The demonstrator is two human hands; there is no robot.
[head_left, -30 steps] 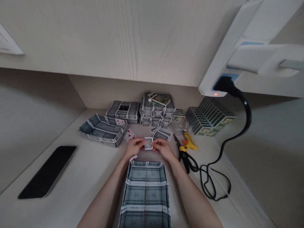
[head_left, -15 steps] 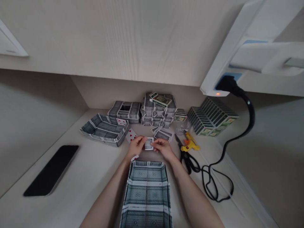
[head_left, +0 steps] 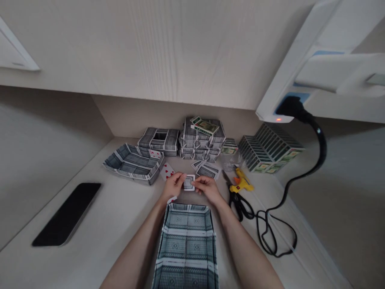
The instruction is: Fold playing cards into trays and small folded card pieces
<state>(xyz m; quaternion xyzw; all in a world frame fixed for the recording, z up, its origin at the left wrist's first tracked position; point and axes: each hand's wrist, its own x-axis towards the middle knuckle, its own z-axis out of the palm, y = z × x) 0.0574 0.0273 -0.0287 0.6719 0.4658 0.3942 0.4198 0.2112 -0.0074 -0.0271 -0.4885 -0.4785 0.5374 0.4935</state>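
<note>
A playing card (head_left: 189, 183), its patterned back facing me, is pinched between both hands. My left hand (head_left: 173, 186) grips its left edge and my right hand (head_left: 208, 188) its right edge, thumbs on top. Between my forearms lies a long open tray made of playing cards (head_left: 185, 241). Another card with red pips (head_left: 167, 171) rests just beyond my left hand. Several loose cards (head_left: 207, 170), backs up, are spread beyond my right hand. A white card corner (head_left: 172, 199) shows beside my left wrist.
Black scissors (head_left: 240, 204) and a yellow glue gun (head_left: 242, 181) lie right, near a black cable (head_left: 285, 196). Card-built trays (head_left: 134, 162) and boxes (head_left: 201, 138) line the back. Stacked card packs (head_left: 267, 148) stand back right. A black phone (head_left: 66, 214) lies left.
The whole view has shifted very slightly. My hands keep the same pinch on the card, and nothing else has visibly moved.
</note>
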